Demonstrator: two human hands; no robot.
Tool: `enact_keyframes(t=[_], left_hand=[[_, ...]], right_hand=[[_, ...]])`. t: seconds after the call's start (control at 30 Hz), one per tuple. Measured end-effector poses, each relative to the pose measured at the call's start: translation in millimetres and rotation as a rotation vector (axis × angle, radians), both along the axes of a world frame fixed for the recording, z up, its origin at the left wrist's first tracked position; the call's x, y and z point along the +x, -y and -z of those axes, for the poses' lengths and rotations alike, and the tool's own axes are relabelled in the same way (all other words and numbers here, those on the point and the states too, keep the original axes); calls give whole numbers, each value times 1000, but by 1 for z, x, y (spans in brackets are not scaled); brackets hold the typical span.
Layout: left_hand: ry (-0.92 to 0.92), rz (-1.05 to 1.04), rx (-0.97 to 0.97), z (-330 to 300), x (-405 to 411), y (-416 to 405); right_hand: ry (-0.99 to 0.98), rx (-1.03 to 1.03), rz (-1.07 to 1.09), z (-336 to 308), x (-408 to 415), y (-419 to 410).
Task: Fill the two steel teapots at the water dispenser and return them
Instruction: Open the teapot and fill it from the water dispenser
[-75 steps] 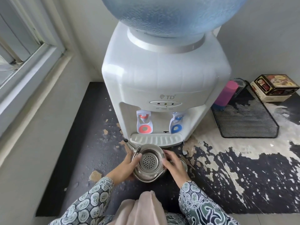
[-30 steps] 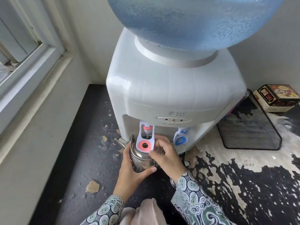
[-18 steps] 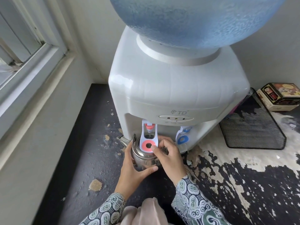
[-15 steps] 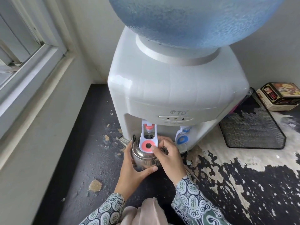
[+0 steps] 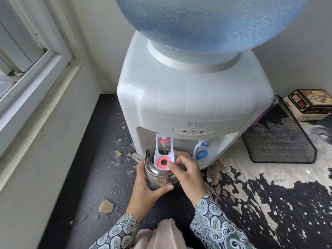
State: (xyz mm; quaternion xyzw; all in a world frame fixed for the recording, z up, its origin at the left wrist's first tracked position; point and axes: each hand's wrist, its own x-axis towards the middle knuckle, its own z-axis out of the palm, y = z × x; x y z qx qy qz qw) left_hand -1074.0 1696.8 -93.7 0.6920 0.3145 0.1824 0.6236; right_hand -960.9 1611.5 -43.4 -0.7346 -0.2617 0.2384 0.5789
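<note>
Now at lower centre, the left hand (image 5: 143, 191) grips the teapot (image 5: 158, 177) under the red tap (image 5: 163, 161), pressed by the right hand (image 5: 186, 175); filling underway, next release once full.

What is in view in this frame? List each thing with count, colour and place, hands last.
dispenser: one, white, on the counter against the wall
bottle: one, blue, upside down on top of the dispenser
red tap: one, white lever with red disc, front left of the dispenser
blue tap: one, white lever with blue disc, front right
teapot: one, steel, under the red tap
mesh tray: one, black, right of the dispenser
boxes: two stacked, dark over pale, far right
counter: one, black with peeling patches
window: one, white frame, left
left hand: holds the teapot
right hand: thumb on the red tap disc
</note>
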Motion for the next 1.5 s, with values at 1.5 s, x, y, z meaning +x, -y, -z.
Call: enact_keyframes(t=[1.5], left_hand=[[-2,-20,8,-2,0,2]], right_hand=[[-341,143,-86,-27,3,13]])
